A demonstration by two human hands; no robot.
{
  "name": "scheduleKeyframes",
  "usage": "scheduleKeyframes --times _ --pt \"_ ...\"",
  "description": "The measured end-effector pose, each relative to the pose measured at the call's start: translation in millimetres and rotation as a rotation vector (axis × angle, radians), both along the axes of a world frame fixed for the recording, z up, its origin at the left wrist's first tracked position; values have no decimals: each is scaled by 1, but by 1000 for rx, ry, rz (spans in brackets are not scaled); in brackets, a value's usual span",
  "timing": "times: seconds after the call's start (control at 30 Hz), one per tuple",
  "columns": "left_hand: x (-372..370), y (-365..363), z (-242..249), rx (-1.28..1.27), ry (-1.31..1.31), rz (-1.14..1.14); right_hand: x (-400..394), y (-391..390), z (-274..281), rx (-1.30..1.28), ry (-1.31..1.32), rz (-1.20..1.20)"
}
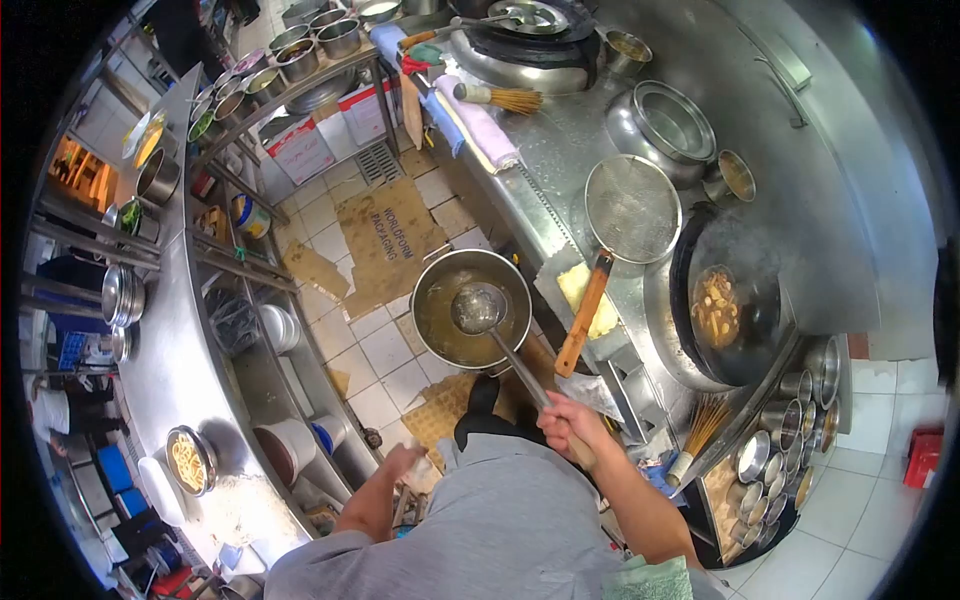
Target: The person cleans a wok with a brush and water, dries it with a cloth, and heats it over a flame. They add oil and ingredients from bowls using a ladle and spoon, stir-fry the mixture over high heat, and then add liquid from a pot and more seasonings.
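My right hand (572, 424) grips the long handle of a metal ladle (479, 308). The ladle's bowl hangs over a large steel pot (432, 281) of brownish liquid that stands on the floor beside the stove. My left hand (400, 463) is blurred, low at my left side, and seems to hold nothing. To the right, a black wok (752, 345) holds pale food pieces (716, 308) in liquid and gives off steam. A round mesh strainer (631, 209) with a wooden handle (584, 313) rests on the stove ledge between the pot and the wok.
Small steel seasoning pots (790, 440) line the stove's right end. A bamboo brush (500, 97) and a second burner (520, 40) lie further along. A steel counter (175, 340) on the left carries a noodle bowl (190, 460) and containers. Cardboard (385, 240) covers the tiled floor.
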State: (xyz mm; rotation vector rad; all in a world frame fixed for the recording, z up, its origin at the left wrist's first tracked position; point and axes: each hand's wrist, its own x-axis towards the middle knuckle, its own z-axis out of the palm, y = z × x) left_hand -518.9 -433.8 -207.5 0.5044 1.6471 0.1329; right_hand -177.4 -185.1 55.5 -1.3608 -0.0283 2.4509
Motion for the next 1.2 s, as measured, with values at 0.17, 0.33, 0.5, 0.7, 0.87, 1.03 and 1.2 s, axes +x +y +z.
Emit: scheduleKeyframes --times 0.17,0.33,0.5,0.7,0.87,1.03,1.2 --pt "-8 91 -10 132 60 219 18 -20 69 42 74 -48" --pt "-7 129 -25 228 86 116 30 -30 113 105 152 -120" --pt "-1 124 -28 93 120 -131 59 -44 135 150 303 -217" --pt "17 123 6 -70 267 -370 93 -67 169 215 344 -433" --pt "9 143 -4 -78 194 -367 124 -93 186 284 206 -667" --pt "0 176 -14 30 26 -179 153 -108 192 376 -18 -848" --pt "12 193 -13 85 -72 -164 198 -111 172 461 -119 -948"
